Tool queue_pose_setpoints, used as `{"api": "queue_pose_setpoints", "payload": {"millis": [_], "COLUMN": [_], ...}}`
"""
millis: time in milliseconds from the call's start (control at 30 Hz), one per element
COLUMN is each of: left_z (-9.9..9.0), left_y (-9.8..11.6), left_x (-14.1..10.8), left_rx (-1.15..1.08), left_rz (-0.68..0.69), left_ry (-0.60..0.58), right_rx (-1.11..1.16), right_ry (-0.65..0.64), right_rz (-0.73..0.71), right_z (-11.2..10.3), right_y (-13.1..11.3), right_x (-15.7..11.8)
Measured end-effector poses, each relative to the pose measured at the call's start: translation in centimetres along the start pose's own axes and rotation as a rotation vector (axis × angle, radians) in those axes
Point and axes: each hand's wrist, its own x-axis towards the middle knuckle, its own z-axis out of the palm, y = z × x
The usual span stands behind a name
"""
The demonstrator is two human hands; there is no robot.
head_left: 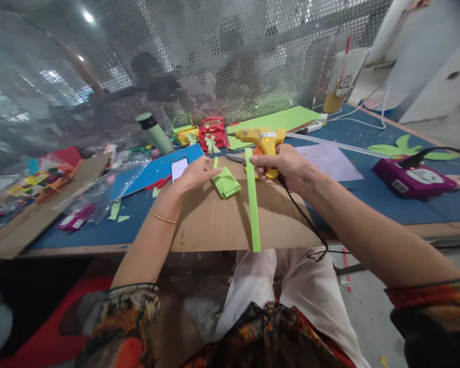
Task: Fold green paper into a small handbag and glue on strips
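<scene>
My left hand [197,175] is closed, its fingertips pinching the edge of a small folded bright-green piece [227,184], which looks like felt or foam sheet. My right hand [289,166] is wrapped round the handle of a yellow hot glue gun [258,135], whose nozzle points left. A long clear glue stick [333,144] sticks out of its back. From the thumb side of this same hand a long green strip [254,209] hangs towards the table's front edge. Scissors [235,158] lie partly hidden behind the glue gun. Brown cardboard [203,225] lies beneath both hands.
A phone [179,167], a green bottle [154,133] and small red [213,134] and yellow [187,135] bags stand or lie beyond my hands. A purple power box [414,176] sits right, with a black cord [302,209] by my right arm. A drink cup [339,82] stands behind.
</scene>
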Motion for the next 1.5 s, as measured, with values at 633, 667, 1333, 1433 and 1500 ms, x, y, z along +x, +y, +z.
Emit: {"api": "queue_pose_setpoints", "payload": {"millis": [633, 667, 1333, 1433, 1500], "left_z": [0.5, 0.4, 0.6, 1.0, 1.2], "left_y": [-0.4, -0.5, 2.3, 2.8, 2.9], "left_x": [-3.1, -3.4, -6.0, -5.8, -5.7], "left_rx": [-0.447, -0.475, -0.95, -0.953, -0.974], "left_rz": [-0.036, -0.042, -0.34, -0.324, -0.307], "left_ry": [-0.062, -0.065, -0.202, -0.15, -0.129], "right_rx": [-0.063, -0.058, -0.108, -0.111, -0.104], "right_ry": [-0.08, -0.085, -0.135, -0.099, -0.106], "right_rz": [0.029, 0.032, -0.057, -0.091, -0.095], "right_z": [0.5, 0.5, 0.2, 0.2, 0.2], "right_y": [0.7, 0.8, 0.5, 0.5, 0.5], "right_x": [-0.1, -0.1, -0.4, -0.3, -0.3]}}
